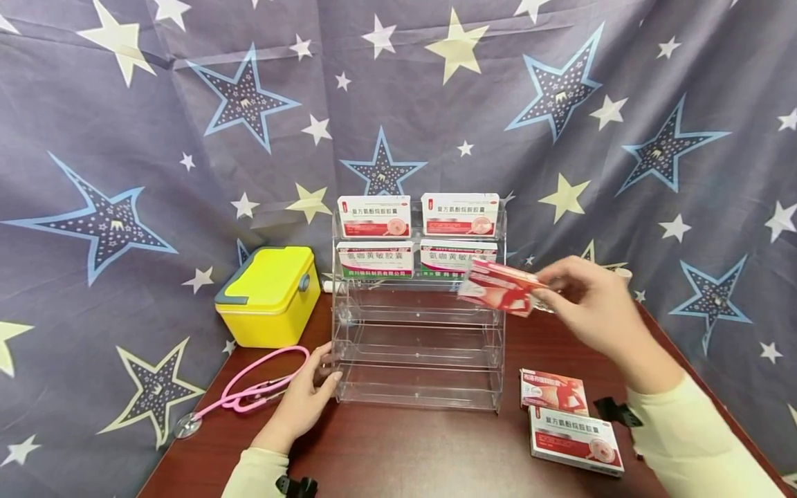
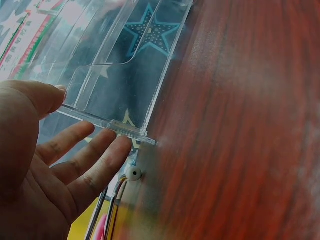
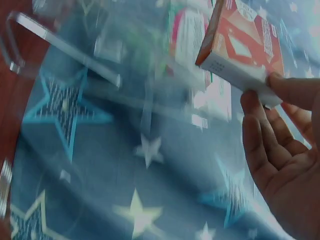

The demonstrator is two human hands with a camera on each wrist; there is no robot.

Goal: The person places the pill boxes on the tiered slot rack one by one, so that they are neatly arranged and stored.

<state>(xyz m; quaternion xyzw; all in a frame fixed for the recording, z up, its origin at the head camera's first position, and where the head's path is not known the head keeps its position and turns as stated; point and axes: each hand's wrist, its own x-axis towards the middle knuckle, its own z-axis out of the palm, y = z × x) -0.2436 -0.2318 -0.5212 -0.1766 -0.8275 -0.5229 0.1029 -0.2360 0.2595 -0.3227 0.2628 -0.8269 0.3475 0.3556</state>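
Head view: the right hand (image 1: 588, 304) pinches a red box (image 1: 499, 286) at the three o'clock edge of the clear rack (image 1: 418, 395). The left hand (image 1: 304, 394), fingers extended and unclenched, rests at its eight o'clock side; a white-and-red carton (image 1: 575, 440) lies on the worktop (image 1: 423, 460), four o'clock.

Cream sleeves (image 1: 691, 443), black wrist cameras (image 1: 297, 486)
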